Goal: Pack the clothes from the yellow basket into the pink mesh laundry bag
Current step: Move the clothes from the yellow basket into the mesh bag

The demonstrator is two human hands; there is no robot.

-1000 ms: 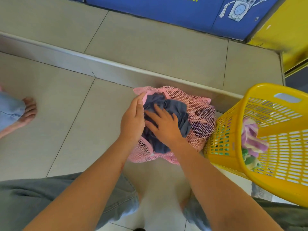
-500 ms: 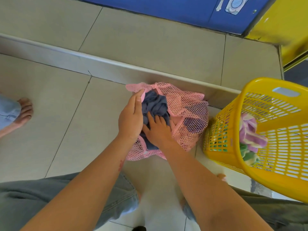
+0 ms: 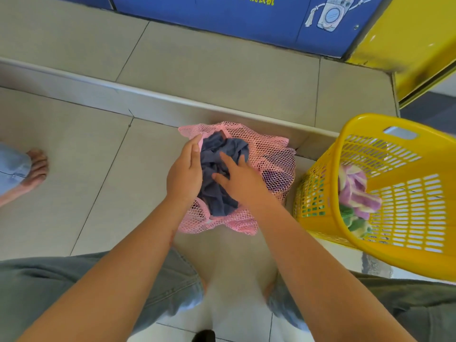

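Observation:
The pink mesh laundry bag point(image 3: 269, 149) lies on the tiled floor against a step, its mouth facing me. A dark blue-grey garment point(image 3: 217, 193) bulges out of the opening. My left hand point(image 3: 185, 174) grips the bag's left rim and holds it apart. My right hand point(image 3: 239, 178) lies flat on the garment with fingers spread, pressing it down. Purple cloth shows through the mesh on the right. The yellow basket point(image 3: 320, 193) stands tilted at the right, with a purple-and-cream striped cloth point(image 3: 355, 191) and a green cloth point(image 3: 355, 223) inside.
A metal-edged step point(image 3: 123, 92) runs across behind the bag, with a blue panel point(image 3: 222, 18) and a yellow surface point(image 3: 419, 40) beyond it. Another person's bare foot point(image 3: 34, 169) rests on the tiles at far left. My knees in grey trousers fill the bottom.
My right hand dug deeper into the bag, then came back up and now lies flat with spread fingers on the garment. The left hand kept its hold on the rim.

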